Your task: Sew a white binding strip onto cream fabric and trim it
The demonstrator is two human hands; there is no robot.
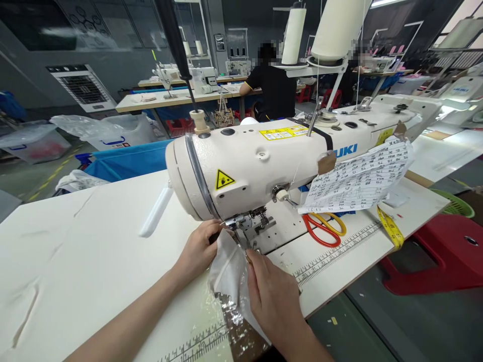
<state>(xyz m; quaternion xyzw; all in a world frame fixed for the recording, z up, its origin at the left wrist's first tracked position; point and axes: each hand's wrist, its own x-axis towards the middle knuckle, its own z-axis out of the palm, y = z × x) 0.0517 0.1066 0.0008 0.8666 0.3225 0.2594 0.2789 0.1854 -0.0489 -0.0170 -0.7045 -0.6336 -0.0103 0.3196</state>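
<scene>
A cream sewing machine stands across the white table, its needle area low at the centre. White fabric hangs from that spot toward me, bunched and draped over the table's front edge. My left hand is closed on the fabric's upper left side, right beside the presser foot, with its fingertips partly hidden. On the other side my right hand pinches the fabric's right edge just in front of the foot. The needle itself is too small to make out.
Red-and-yellow-handled scissors lie right of the needle area, near a handwritten paper sheet on the machine. A yellow measuring tape hangs over the table edge. A red stool stands at right. A person sits farther back.
</scene>
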